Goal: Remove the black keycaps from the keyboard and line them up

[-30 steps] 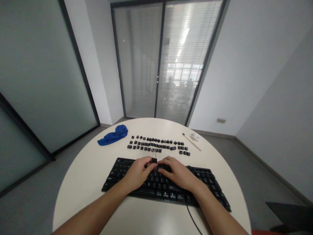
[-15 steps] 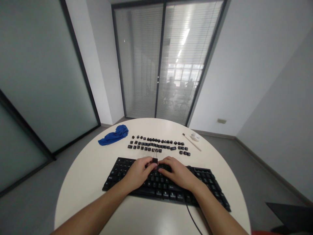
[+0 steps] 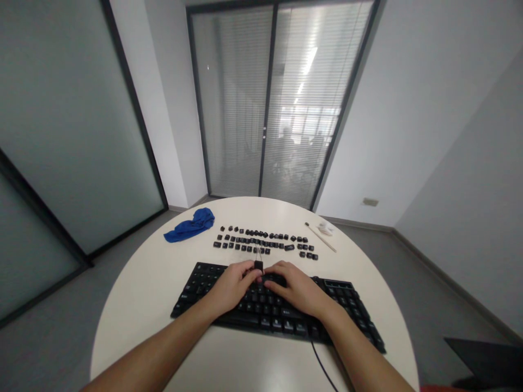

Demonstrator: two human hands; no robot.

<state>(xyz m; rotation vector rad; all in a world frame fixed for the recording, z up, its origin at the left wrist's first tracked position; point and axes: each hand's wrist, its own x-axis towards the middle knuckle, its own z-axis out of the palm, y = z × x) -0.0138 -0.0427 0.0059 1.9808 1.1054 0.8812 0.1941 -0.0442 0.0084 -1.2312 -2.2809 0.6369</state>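
Between the thumb and fingers of my left hand (image 3: 233,284) is a keycap puller (image 3: 259,265), its black handle gripped and its thin wire loops pointing away from me. The black keyboard (image 3: 261,310) lies crosswise under both hands. My right hand (image 3: 300,287) rests over the keyboard's upper middle, thumb and index finger apart, with nothing visible in it. Its fingertips are close to the puller. Beyond the keyboard, many loose black keycaps (image 3: 244,248) are laid out in rows. Both hands hide part of the keys.
A crumpled blue cloth (image 3: 191,225) lies at the far left of the round white table (image 3: 134,305). On the far right are a thin brush (image 3: 321,237) and a small white bundle (image 3: 326,228). The keyboard's cable (image 3: 322,366) runs toward me beside my right forearm.
My left hand has shifted very slightly away and to the left, and the puller with it. My right hand stays where it was. The loose keycaps look unmoved.
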